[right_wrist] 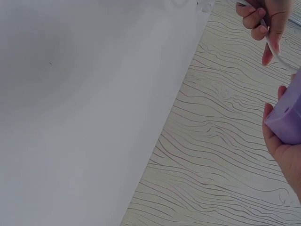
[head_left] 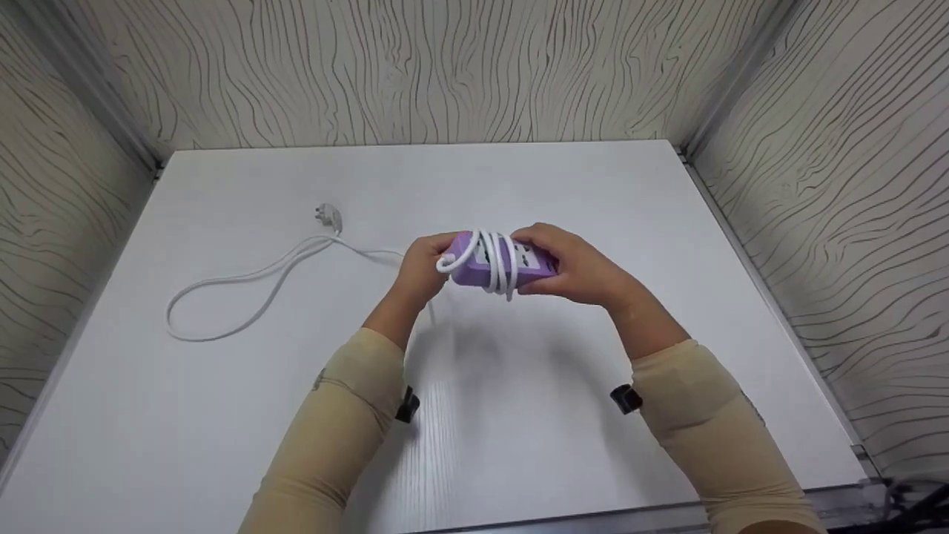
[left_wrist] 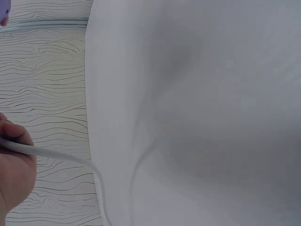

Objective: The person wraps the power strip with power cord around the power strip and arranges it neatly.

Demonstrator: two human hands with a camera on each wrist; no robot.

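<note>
A purple power strip [head_left: 472,277] with white socket faces is held up above the table, with several turns of its white cord [head_left: 495,261] wound around its middle. My right hand [head_left: 582,268] grips the strip's right end, thumb and fingers on opposite sides. At the other end, my left hand [head_left: 422,273] holds the cord in curled fingers, as the right wrist view shows near the purple casing [right_wrist: 288,117]. From the left hand [left_wrist: 18,176] the cord [left_wrist: 63,156] hangs down in the left wrist view. Part of the left fingers is hidden behind the strip in the head view.
The loose cord lies in a long loop [head_left: 199,339] on the left of the white table [head_left: 556,445]. Its white plug [head_left: 328,216] rests toward the back left. Wood-patterned panels [head_left: 415,74] stand behind and at both sides.
</note>
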